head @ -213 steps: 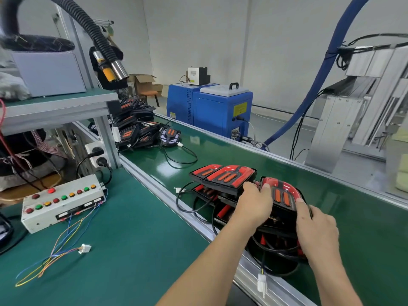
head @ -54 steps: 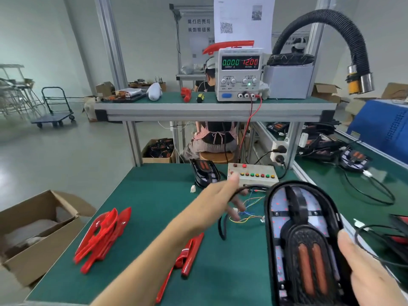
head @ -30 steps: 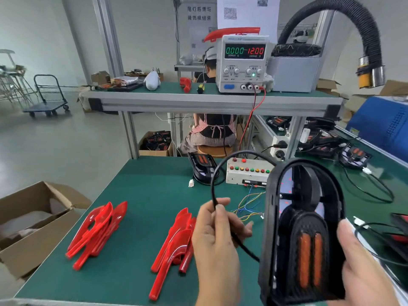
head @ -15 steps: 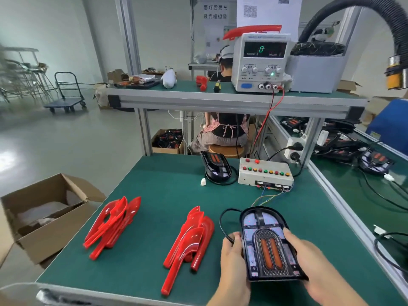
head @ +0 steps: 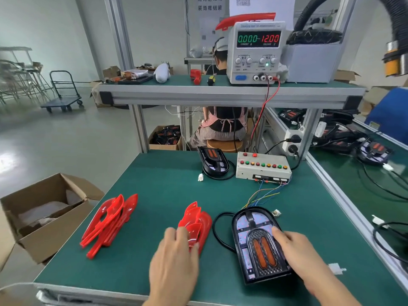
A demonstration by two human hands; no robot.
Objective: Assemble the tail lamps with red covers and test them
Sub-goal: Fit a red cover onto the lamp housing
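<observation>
A black tail lamp [head: 258,246] with two orange strips lies face up on the green bench near the front edge. Its black cable [head: 217,236] loops out to the left. My right hand [head: 295,250] rests on the lamp's right side, fingers laid across its face. Just left of the lamp lies a small stack of red covers [head: 198,218]. My left hand [head: 174,259] reaches over the near end of that stack, its spread fingers touching the top cover. A second stack of red covers [head: 110,219] lies further left.
A test box [head: 262,168] with coloured buttons and loose wires sits at the back, beside another tail lamp [head: 213,162]. The power supply [head: 256,51] on the shelf reads 12.00. An open cardboard box [head: 44,213] stands left of the bench. The conveyor [head: 375,195] runs along the right.
The lamp was brought from the conveyor and laid flat on the bench. My left hand has left the lamp's side and moved left onto the red covers. The right hand stays on the lamp.
</observation>
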